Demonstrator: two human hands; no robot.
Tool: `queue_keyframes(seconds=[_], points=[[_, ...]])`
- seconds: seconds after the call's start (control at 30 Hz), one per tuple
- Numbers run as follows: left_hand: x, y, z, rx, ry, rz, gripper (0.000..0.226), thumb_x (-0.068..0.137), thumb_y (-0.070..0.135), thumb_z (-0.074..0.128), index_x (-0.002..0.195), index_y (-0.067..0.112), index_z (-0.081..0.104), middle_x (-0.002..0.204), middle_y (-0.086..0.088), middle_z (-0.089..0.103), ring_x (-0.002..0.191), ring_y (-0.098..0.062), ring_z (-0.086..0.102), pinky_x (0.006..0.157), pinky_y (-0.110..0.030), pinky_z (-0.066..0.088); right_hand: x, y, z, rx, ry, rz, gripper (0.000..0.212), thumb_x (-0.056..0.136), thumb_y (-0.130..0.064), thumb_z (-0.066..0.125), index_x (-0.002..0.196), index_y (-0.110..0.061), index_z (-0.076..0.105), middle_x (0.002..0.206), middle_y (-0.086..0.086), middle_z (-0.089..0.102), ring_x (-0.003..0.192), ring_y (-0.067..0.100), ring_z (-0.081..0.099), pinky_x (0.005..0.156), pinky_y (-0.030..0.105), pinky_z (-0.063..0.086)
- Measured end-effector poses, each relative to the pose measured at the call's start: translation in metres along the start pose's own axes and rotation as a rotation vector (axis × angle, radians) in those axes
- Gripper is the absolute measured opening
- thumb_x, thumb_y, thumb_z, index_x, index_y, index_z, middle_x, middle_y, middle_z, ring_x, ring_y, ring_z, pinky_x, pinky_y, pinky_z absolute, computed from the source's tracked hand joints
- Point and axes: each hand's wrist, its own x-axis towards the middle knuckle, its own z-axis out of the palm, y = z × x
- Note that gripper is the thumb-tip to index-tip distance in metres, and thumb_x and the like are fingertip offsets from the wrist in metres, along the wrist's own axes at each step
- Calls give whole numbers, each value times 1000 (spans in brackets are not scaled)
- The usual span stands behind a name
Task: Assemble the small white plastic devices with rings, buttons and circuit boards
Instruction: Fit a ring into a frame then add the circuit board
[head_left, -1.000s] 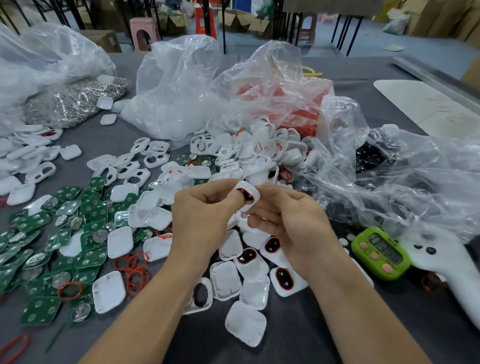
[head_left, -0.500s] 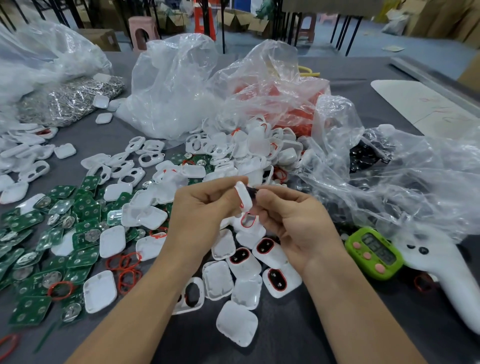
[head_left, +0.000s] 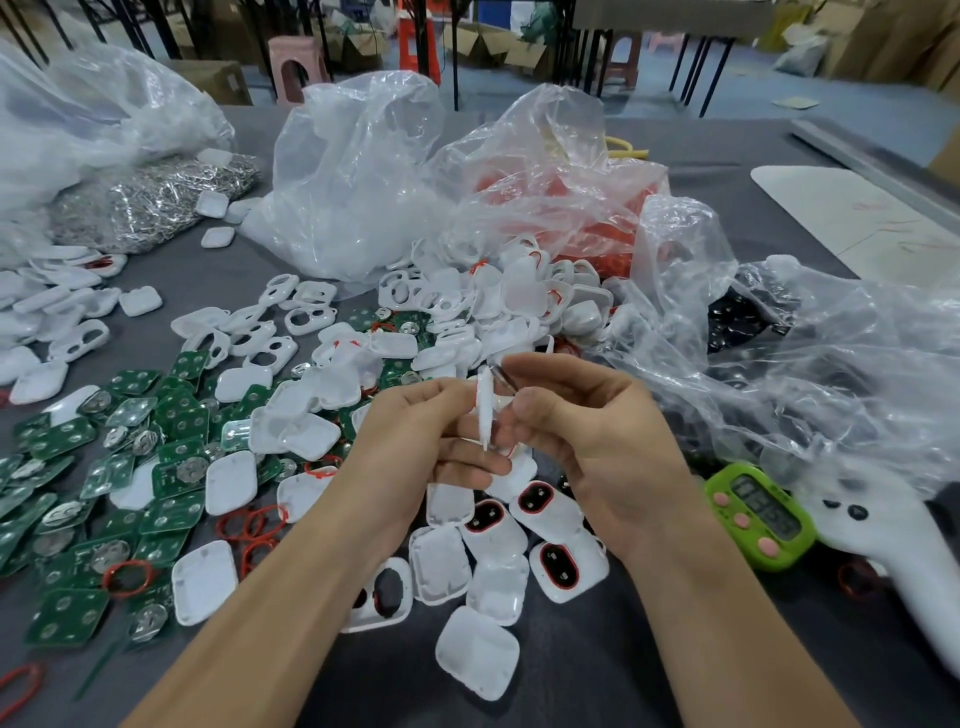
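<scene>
- The left hand pinches a thin white plastic shell piece, seen edge-on and held upright between both hands above the dark grey surface.
- Its grip is closed on the piece: thumb on the near side, fingers curled behind it.
- The right hand also has its grip closed at the top of the same piece, forefinger and thumb meeting at a small dark part pressed against the upper edge; what that part is cannot be told.
- Just below the hands lie several white rounded-square shells with red-ringed black oval buttons facing up, touching plain white rounded-square covers.
- To the left, green square circuit boards with silver round contacts are spread over the surface, mixed with more white covers and loose red rubber rings.
- Beyond the hands is a heap of white shells with oval cut-outs, running up to crumpled clear plastic bags.
- One bag holds red parts; another at far left lies over a pile of shiny silver metal pieces.
- At the right, a lime-green digital timer with pink buttons sits beside a white handheld device with two dark dots.
</scene>
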Motion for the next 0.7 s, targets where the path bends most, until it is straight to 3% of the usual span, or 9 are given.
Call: queue_keyframes(seconds=[0.1, 0.2, 0.3, 0.4, 0.47, 0.53, 0.63, 0.7], points=[[0, 0, 1, 36, 50, 54, 22, 102, 21, 59, 94, 10, 76, 76, -20, 74, 49, -22, 65, 45, -23, 51, 1, 1, 1, 187, 10, 149, 20, 69, -9, 75, 87, -12, 84, 85, 17, 76, 66, 24, 68, 64, 25, 58], [0, -1, 1, 18, 113, 108, 18, 100, 19, 63, 100, 6, 76, 66, -16, 68, 40, -19, 56, 40, -21, 44, 4, 4, 1, 385, 34, 298, 18, 74, -7, 68, 83, -7, 83, 95, 18, 77, 73, 22, 73, 61, 24, 58], [1, 0, 2, -37, 126, 119, 19, 97, 19, 66, 95, 3, 77, 66, -16, 67, 38, -17, 55, 37, -21, 42, 5, 6, 2, 459, 76, 341, 18, 74, -6, 65, 77, -5, 82, 87, 17, 77, 68, 20, 74, 55, 23, 57], [-1, 3, 2, -82, 68, 114, 19, 89, 27, 70, 79, 13, 80, 66, -14, 70, 42, -16, 60, 39, -19, 45, 5, 7, 2, 428, 111, 304, 16, 72, -5, 67, 79, -4, 81, 87, 19, 77, 65, 20, 74, 55, 24, 58], [-2, 4, 4, -82, 25, 101, 23, 85, 33, 69, 72, 19, 81, 69, -14, 72, 48, -16, 65, 42, -19, 48, 5, 9, 4, 305, 152, 211, 16, 79, -1, 69, 78, -9, 83, 85, 18, 77, 65, 19, 73, 58, 23, 59], [-1, 2, 4, -75, 16, 80, 31, 98, 27, 61, 75, 18, 80, 74, -15, 75, 56, -19, 71, 46, -20, 52, 5, 11, 5, 69, 213, 39, 30, 90, 5, 66, 77, -16, 84, 82, 13, 78, 67, 16, 73, 62, 22, 59], [-1, 0, 5, -104, 7, 37, 32, 106, 19, 54, 85, 12, 77, 79, -18, 76, 65, -24, 75, 50, -23, 55, 0, 15, 6, -507, 299, -394, 32, 90, 0, 71, 84, -29, 83, 79, -10, 79, 72, 5, 74, 69, 15, 56], [-1, -1, 5, -39, 21, 52, 27, 102, 15, 61, 83, 13, 80, 81, -17, 77, 63, -21, 73, 49, -21, 51, -6, 20, 8, -788, 301, -650, 22, 88, -5, 74, 95, -24, 83, 79, -23, 74, 74, -10, 70, 68, 6, 51]])
